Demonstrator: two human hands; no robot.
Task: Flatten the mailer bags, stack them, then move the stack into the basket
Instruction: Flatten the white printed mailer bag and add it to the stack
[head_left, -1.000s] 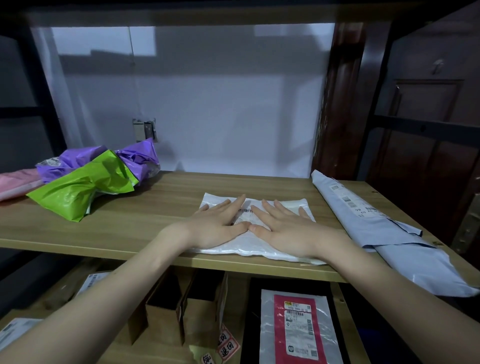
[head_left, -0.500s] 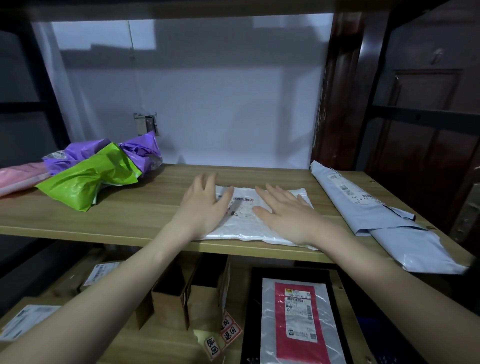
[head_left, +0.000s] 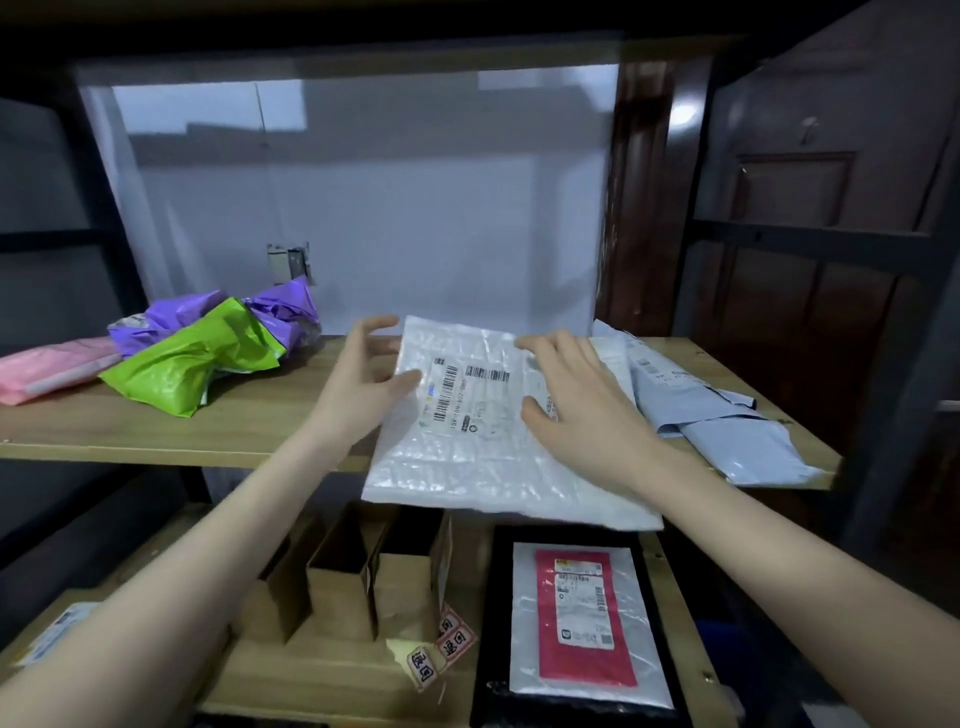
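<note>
Right hand (head_left: 582, 415) hides white mailer's (head_left: 467, 457) right part.

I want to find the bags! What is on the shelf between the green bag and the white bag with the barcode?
In the head view, the left hand and bare wooden shelf lie between the green bag and the white bag.
</note>
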